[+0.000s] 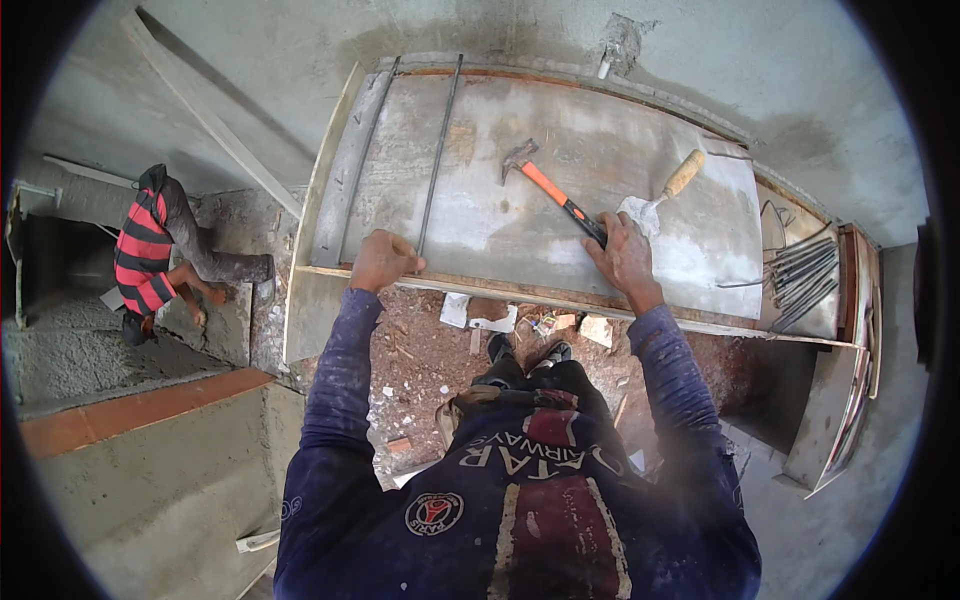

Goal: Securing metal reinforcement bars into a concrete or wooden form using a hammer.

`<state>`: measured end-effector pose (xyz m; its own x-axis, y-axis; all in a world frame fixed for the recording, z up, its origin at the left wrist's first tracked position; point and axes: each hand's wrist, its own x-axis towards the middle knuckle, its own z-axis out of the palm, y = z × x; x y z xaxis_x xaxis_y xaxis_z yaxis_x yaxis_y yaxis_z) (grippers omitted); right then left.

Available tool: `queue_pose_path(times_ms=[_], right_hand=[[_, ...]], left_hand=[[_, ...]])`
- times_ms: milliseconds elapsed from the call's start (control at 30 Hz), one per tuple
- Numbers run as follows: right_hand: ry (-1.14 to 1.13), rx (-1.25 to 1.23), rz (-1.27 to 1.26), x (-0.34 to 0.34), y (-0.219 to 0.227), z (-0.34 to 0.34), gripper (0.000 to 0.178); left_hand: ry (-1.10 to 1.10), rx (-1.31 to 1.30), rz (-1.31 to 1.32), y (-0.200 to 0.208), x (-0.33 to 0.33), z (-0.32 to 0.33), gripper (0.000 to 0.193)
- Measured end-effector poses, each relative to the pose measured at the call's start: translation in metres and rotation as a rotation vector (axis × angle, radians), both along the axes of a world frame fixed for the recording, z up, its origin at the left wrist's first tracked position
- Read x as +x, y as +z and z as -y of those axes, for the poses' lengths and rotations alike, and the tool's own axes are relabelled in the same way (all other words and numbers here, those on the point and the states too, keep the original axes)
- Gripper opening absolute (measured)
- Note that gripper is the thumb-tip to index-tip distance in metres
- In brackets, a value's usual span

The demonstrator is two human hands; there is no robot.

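At the near edge of a wooden formwork panel (600,130), my left hand (384,260) is closed, its fingertips pinching the near end of a thin steel rod (441,150). A second steel rod (369,150) lies to its left, reaching across the panel. My right hand (625,255) is around the handle end of a claw hammer (545,185) with an orange and black grip. The hammer's head rests on the panel, pointing up and left. Just beyond that hand lies a trowel (683,174) with a wooden handle and a mortar-smeared blade.
Several cut steel rods (803,283) are bundled at the panel's right end. On the left, a person (150,245) in a red-and-black striped shirt bends over wet concrete. A wooden prop (215,115) leans there. Rubble and scraps (480,312) litter the ground by my feet.
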<state>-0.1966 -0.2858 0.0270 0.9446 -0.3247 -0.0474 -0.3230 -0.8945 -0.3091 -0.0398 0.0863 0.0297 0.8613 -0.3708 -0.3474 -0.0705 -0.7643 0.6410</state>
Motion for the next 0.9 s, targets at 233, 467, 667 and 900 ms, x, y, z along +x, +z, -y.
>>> queue_pose_path(times_ms=[233, 467, 667, 900], right_hand=[[0.078, 0.070, -0.014, 0.009, 0.011, 0.002, 0.049], [0.116, -0.050, 0.165, 0.013, 0.042, 0.024, 0.056], [0.374, -0.281, 0.177, 0.024, 0.031, 0.085, 0.066], [0.622, -0.324, -0.109, 0.038, 0.035, 0.151, 0.050]], left_hand=[[0.083, 0.019, 0.005, 0.018, -0.003, 0.001, 0.045], [0.133, 0.407, 0.298, 0.002, -0.010, -0.006, 0.119], [0.151, 0.565, 0.156, 0.012, -0.003, 0.005, 0.125], [0.427, 0.186, 0.712, 0.001, -0.106, 0.079, 0.055]])
